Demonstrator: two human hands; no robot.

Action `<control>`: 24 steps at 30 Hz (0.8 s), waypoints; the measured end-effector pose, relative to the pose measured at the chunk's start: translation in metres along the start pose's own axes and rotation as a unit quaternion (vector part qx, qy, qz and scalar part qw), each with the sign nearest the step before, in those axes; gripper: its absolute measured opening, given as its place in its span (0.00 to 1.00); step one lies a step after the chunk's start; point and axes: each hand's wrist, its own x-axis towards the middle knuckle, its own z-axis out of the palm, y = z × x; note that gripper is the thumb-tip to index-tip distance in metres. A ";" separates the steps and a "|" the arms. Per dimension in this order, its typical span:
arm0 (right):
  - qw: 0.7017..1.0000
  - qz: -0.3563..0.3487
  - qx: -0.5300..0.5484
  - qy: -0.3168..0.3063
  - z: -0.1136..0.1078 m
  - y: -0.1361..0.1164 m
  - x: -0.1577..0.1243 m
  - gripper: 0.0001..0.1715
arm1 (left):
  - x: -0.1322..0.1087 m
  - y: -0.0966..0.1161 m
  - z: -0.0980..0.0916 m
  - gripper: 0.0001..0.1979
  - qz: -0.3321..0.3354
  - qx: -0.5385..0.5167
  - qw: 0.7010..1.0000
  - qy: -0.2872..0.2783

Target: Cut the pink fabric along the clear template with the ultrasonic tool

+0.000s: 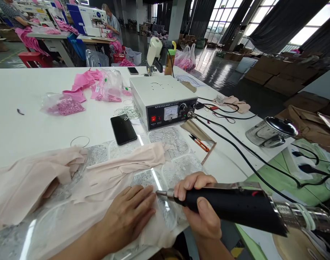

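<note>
My right hand [199,206] is closed round a black hand-held tool [235,207] whose metal tip [162,194] points left, just above pale pink fabric [121,169]. My left hand [127,216] lies flat on that fabric with fingers stretched out, its fingertips close to the tool's tip. The fabric lies over a clear plastic sheet [178,169] covering small metal pieces. A thick cable [235,148] leads to a white control box [165,101] with a dial and switches.
A black phone [123,129] lies by the box. Bags of pink pieces [63,105], pink cloth [83,83], orange snips [198,142] and a steel lidded pot [270,131] sit on the white table [32,108]. Other people work at sewing machines [89,18] behind.
</note>
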 end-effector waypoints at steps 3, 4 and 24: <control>1.000 0.000 0.021 0.023 -0.002 -0.006 0.000 0.06 | -0.002 -0.001 -0.002 0.11 -0.003 -0.016 1.000 -0.022; 0.999 -0.001 0.027 0.031 -0.003 -0.008 0.000 0.07 | -0.002 -0.002 -0.003 0.11 -0.001 -0.019 0.999 -0.029; 0.999 0.019 0.030 0.020 -0.004 -0.014 -0.013 0.07 | -0.002 -0.002 -0.006 0.12 0.020 -0.007 0.999 -0.048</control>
